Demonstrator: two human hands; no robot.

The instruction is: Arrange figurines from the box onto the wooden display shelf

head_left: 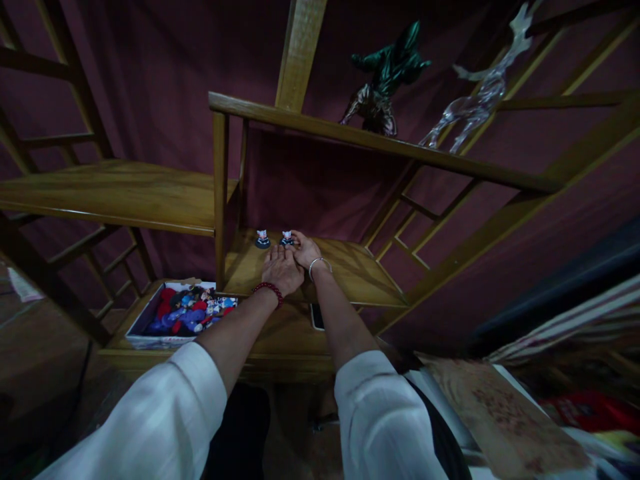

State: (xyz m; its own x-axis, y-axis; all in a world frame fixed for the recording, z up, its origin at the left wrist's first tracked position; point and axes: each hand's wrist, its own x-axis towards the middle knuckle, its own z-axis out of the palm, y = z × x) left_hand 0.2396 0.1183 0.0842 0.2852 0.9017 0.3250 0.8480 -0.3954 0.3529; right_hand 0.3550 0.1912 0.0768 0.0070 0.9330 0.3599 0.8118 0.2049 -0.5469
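Observation:
Two small white-and-dark figurines stand on the middle wooden shelf (pixel 357 270). The left figurine (pixel 262 239) is apart from my hands. At the right figurine (pixel 287 238), my right hand (pixel 305 252) curls its fingers against the side and base. Just in front of that base lies my left hand (pixel 283 268), back up, with fingers stretched toward it and the fingertips partly hidden. My hands touch each other. A red bead bracelet (pixel 269 288) is on my left wrist, and a silver bangle (pixel 316 264) is on my right.
Below left, an open box (pixel 165 340) holds several colourful small toys. A phone (pixel 317 317) lies on the lower board under my right forearm. Overhead, a green figure statue (pixel 390 73) and a clear deer figure (pixel 473 100) stand on the upper shelf (pixel 325 123). A wooden post (pixel 220 200) rises at left.

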